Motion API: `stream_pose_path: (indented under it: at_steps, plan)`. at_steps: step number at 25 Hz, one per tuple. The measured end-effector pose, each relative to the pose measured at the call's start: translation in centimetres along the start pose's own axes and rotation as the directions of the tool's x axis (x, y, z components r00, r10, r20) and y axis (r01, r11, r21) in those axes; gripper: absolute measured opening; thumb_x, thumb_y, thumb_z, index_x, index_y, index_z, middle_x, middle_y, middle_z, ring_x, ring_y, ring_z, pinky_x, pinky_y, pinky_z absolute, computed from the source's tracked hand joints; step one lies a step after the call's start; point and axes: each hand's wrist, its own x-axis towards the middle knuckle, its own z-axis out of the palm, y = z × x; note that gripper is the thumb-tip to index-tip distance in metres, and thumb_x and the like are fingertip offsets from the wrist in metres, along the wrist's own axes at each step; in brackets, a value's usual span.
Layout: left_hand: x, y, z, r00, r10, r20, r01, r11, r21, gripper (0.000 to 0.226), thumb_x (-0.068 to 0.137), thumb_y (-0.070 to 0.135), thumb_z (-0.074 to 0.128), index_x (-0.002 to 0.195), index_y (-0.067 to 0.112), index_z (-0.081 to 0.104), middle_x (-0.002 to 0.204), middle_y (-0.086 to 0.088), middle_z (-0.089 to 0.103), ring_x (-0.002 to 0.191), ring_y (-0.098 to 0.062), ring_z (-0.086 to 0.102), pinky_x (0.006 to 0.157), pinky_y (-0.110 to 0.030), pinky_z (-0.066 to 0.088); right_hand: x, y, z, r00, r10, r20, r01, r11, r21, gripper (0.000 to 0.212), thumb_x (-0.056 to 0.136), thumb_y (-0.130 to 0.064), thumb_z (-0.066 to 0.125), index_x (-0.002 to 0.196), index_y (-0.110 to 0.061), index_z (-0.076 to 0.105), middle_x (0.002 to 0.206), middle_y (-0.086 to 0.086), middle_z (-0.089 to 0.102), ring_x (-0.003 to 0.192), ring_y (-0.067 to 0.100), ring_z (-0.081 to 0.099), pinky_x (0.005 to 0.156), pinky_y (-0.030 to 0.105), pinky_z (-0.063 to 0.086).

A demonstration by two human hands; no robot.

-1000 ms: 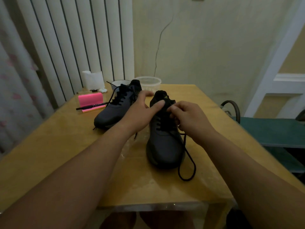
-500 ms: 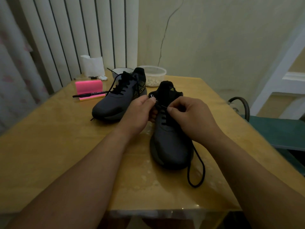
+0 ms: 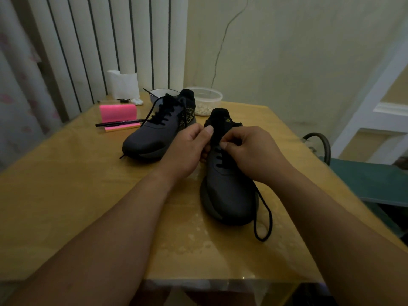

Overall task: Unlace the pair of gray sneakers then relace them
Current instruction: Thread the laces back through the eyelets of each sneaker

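Two gray sneakers with black laces stand on the wooden table. The near sneaker (image 3: 227, 191) points its toe toward me. My left hand (image 3: 187, 149) grips its left upper edge by the tongue, thumb on top. My right hand (image 3: 249, 151) pinches the black lace at the top eyelets. A loose loop of that lace (image 3: 263, 219) trails off the shoe's right side onto the table. The far sneaker (image 3: 156, 133) sits to the left, laced, with a lace end hanging past its toe.
A pink notepad (image 3: 118, 114) with a black pen (image 3: 117, 124) lies at the back left. Behind the shoes stand a white bowl (image 3: 161, 93), a clear tub (image 3: 205, 100) and a tissue roll (image 3: 123, 85). A green chair (image 3: 373, 180) is at the right.
Both hands have closed in on the top of the near sneaker; my left hand shifted from the tongue tip to the shoe's left edge. The camera view moved closer.
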Motion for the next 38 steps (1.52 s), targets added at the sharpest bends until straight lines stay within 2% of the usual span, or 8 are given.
stream_pose_path:
  at_steps: [5, 9, 13, 18, 24, 29, 34, 38]
  plan:
    - [-0.1, -0.3, -1.0, 0.995, -0.047, 0.083, 0.052, 0.997, -0.053, 0.022, 0.110, 0.026, 0.051, 0.096, 0.014, 0.062, 0.084, -0.003, 0.064, 0.078, -0.019, 0.063, 0.074, -0.034, 0.054, -0.2, 0.0, 0.4, 0.991, 0.129, 0.043, -0.136, 0.953, 0.270, 0.009, 0.099, -0.021, 0.070, 0.099, -0.021, 0.078, 0.092, -0.007, 0.074, 0.090, 0.009, 0.068, 0.079, 0.028, 0.054]
    - [-0.1, -0.4, -1.0, 0.995, -0.052, 0.088, 0.053, 0.999, -0.008, 0.016, 0.109, 0.020, 0.052, 0.097, 0.015, 0.062, 0.083, -0.004, 0.064, 0.078, -0.019, 0.064, 0.075, -0.035, 0.056, -0.7, 0.4, -0.2, 0.975, 0.183, 0.129, -0.219, 0.902, 0.371, 0.008, 0.101, -0.020, 0.068, 0.098, -0.020, 0.075, 0.096, 0.002, 0.074, 0.091, 0.019, 0.068, 0.074, 0.033, 0.052]
    - [-0.3, 0.0, -0.9, 0.994, -0.069, 0.090, 0.073, 0.996, -0.049, 0.018, 0.110, 0.017, 0.049, 0.099, 0.010, 0.061, 0.082, -0.004, 0.063, 0.075, -0.017, 0.061, 0.070, -0.032, 0.054, -0.5, -0.1, 0.3, 0.983, 0.172, 0.064, -0.184, 0.933, 0.311, 0.009, 0.100, -0.020, 0.069, 0.100, -0.022, 0.078, 0.095, -0.002, 0.075, 0.092, 0.014, 0.070, 0.079, 0.031, 0.057]
    - [-0.6, 0.1, -0.8, 0.993, -0.035, 0.109, 0.037, 0.999, -0.011, 0.027, 0.111, 0.031, 0.047, 0.098, 0.012, 0.060, 0.084, -0.004, 0.062, 0.079, -0.019, 0.062, 0.077, -0.038, 0.054, -0.1, -0.4, 0.3, 0.991, 0.128, 0.033, -0.132, 0.971, 0.201, 0.010, 0.100, -0.021, 0.068, 0.101, -0.022, 0.077, 0.094, -0.004, 0.073, 0.089, 0.013, 0.069, 0.078, 0.031, 0.057]
    - [0.1, 0.1, 0.0, 0.995, -0.101, 0.010, 0.100, 0.991, 0.089, 0.067, 0.094, 0.071, 0.057, 0.097, 0.005, 0.061, 0.072, -0.002, 0.058, 0.062, -0.018, 0.058, 0.061, -0.042, 0.052, -0.3, -0.4, -0.1, 0.997, -0.002, 0.079, -0.003, 0.998, 0.057, 0.009, 0.102, -0.021, 0.064, 0.100, -0.023, 0.072, 0.092, -0.004, 0.069, 0.082, 0.006, 0.062, 0.060, 0.014, 0.043]
    - [0.5, 0.3, -0.1, 0.999, -0.050, 0.019, 0.048, 0.995, 0.089, 0.038, 0.111, 0.036, 0.046, 0.084, 0.012, 0.059, 0.066, -0.003, 0.057, 0.061, -0.021, 0.056, 0.063, -0.040, 0.050, -0.3, 0.0, -0.4, 0.995, -0.017, 0.098, 0.015, 1.000, 0.021, 0.009, 0.102, -0.021, 0.064, 0.100, -0.024, 0.071, 0.092, -0.007, 0.068, 0.083, 0.005, 0.061, 0.063, 0.019, 0.043]
    - [0.0, -0.1, -0.1, 1.000, -0.026, 0.000, 0.026, 0.995, 0.095, 0.037, 0.112, 0.031, 0.042, 0.080, 0.015, 0.053, 0.066, -0.001, 0.056, 0.064, -0.020, 0.054, 0.069, -0.042, 0.048, -0.1, -0.6, -1.8, 0.976, 0.026, 0.216, -0.024, 1.000, -0.013, 0.012, 0.105, -0.018, 0.058, 0.097, -0.024, 0.064, 0.091, 0.005, 0.064, 0.065, 0.022, 0.066, 0.050, 0.025, 0.052]
    - [-0.1, -0.1, -0.2, 1.000, -0.009, -0.005, 0.009, 0.997, 0.082, 0.036, 0.112, 0.030, 0.041, 0.079, 0.016, 0.050, 0.067, -0.002, 0.054, 0.064, -0.020, 0.052, 0.068, -0.042, 0.046, 0.1, -1.1, -2.2, 0.962, 0.069, 0.263, -0.064, 0.998, -0.027, 0.015, 0.107, -0.015, 0.055, 0.096, -0.023, 0.062, 0.092, 0.010, 0.062, 0.071, 0.028, 0.069, 0.047, 0.021, 0.053]
